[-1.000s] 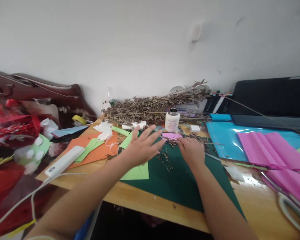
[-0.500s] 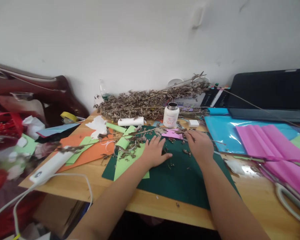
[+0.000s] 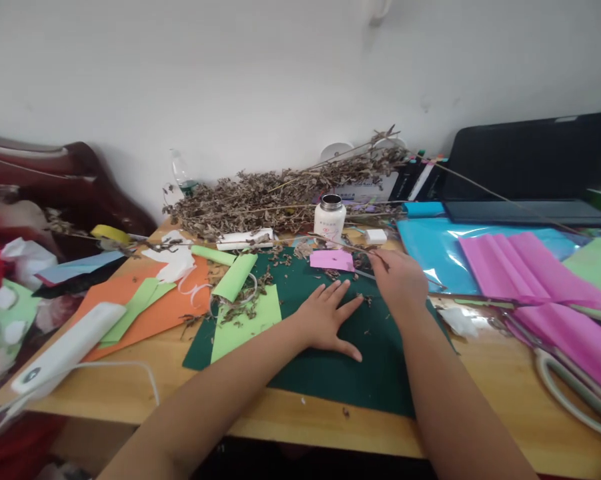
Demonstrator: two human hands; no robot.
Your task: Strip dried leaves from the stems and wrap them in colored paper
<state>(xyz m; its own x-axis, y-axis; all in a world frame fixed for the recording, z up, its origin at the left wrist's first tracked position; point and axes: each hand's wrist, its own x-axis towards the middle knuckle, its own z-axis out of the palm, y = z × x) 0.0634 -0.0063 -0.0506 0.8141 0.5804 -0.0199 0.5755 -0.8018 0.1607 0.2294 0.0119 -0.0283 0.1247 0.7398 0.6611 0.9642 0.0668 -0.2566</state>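
The right hand [image 3: 401, 283] pinches a dry stem [image 3: 357, 249] between thumb and forefinger; how its remaining fingers stand cannot be told. The stem lies roughly level above the back of the green mat [image 3: 360, 387], extending far to the left and projecting a little past the right hand, near the blue folder [image 3: 440, 257]. The left hand [image 3: 325, 320] is palm down over the mat, fingers spread, thumb pointing right; it holds nothing. Whether its palm bears on the mat cannot be determined. Just beyond its fingertips is a pink slip [image 3: 331, 260], with leaf fragments [image 3: 333, 274] scattered beside it. Behind the slip stands an upright bottle [image 3: 329, 223], its mouth open, with a white block [image 3: 375, 236] to its right. A heap of dried plants [image 3: 265, 200] lies along the wall. Left of the left hand are green paper [image 3: 250, 333] and a green roll [image 3: 236, 277]. Scissors [image 3: 542, 365] lie at far right beside pink paper [image 3: 500, 263].
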